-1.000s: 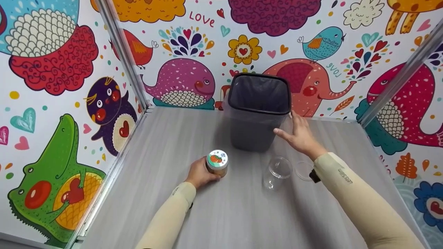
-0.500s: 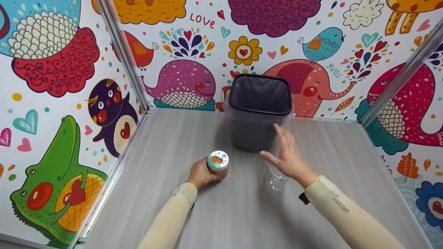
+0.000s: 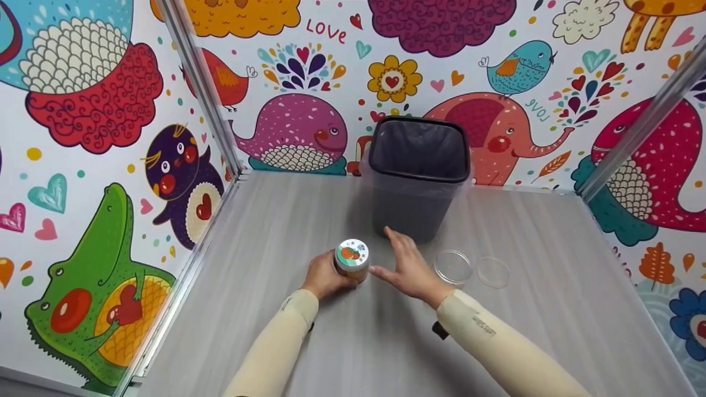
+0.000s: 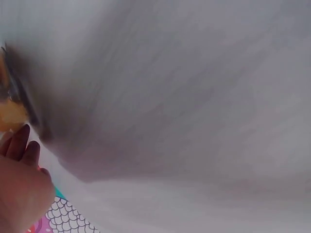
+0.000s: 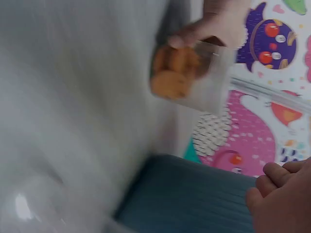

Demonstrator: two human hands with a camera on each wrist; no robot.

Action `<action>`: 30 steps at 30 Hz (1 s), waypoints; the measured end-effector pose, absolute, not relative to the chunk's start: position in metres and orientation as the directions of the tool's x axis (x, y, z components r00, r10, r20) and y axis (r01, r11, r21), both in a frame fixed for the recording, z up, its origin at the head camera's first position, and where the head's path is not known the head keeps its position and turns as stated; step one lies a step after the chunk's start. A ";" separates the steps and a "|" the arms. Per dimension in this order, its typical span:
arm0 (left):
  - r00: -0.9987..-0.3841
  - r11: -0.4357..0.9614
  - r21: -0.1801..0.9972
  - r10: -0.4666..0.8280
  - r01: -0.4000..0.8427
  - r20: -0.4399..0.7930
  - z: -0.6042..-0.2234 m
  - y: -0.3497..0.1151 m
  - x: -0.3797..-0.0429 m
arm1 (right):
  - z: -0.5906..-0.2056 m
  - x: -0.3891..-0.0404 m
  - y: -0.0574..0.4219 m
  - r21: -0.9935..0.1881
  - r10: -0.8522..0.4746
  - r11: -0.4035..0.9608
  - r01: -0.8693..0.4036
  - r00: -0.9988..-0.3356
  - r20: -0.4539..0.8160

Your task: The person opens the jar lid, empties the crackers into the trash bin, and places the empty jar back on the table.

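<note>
My left hand [image 3: 327, 277] grips a clear jar [image 3: 351, 272] standing on the table. Its pale lid [image 3: 352, 252] carries an orange and green picture. Round, orange-brown pieces like cookies [image 5: 170, 83] lie at the bottom of the jar in the right wrist view. In the left wrist view, only part of the jar [image 4: 12, 114] shows at the edge, above the left-hand fingers. Just right of the jar, my right hand [image 3: 412, 271] is held with fingers extended and nothing in it. Its thumb is close to the jar's side; whether they touch I cannot tell.
A dark bin [image 3: 411, 207] with a clear liner stands behind the hands, near the back wall. Right of my right hand are a clear plastic cup [image 3: 453, 267] and a thin clear ring or lid [image 3: 493, 272]. Printed walls enclose the grey table [image 3: 287, 220].
My right hand has come from beside the bin, leftward and nearer, passing over the clear cup to the jar. The left hand keeps its grip on the jar, which stays in place.
</note>
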State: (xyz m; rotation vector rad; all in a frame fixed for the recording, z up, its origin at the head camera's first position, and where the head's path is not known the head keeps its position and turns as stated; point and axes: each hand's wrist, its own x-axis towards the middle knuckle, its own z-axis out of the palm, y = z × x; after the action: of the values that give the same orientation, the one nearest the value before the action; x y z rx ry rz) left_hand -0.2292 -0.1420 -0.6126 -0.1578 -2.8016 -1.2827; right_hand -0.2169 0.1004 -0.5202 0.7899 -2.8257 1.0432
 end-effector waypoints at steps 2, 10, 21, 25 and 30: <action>-0.993 0.656 0.746 0.069 0.117 0.095 -0.614 -0.141 -0.229 | -0.531 -0.220 0.093 -0.617 -0.437 0.663 -0.424 -0.888 0.141; -0.991 0.670 0.731 0.072 0.134 0.116 -0.616 -0.140 -0.230 | -0.563 -0.237 0.073 -0.667 -0.412 0.655 -0.356 -0.908 0.080; -0.989 0.674 0.724 0.088 0.150 0.122 -0.615 -0.141 -0.231 | -0.582 -0.248 0.059 -0.686 -0.461 0.609 -0.398 -0.881 0.103; -0.987 0.672 0.724 0.091 0.159 0.133 -0.616 -0.141 -0.231 | -0.585 -0.249 0.056 -0.712 -0.441 0.580 -0.396 -0.887 0.134; -0.988 0.669 0.728 0.086 0.151 0.126 -0.615 -0.143 -0.232 | -0.585 -0.253 0.056 -0.719 -0.445 0.565 -0.405 -0.883 0.148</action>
State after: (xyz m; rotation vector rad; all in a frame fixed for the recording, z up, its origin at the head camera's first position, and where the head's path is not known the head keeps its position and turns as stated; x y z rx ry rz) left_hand -0.2315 -0.1428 -0.6150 -0.1993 -2.7955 -1.2311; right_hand -0.2533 0.0563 -0.5847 0.7675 -2.8226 1.2764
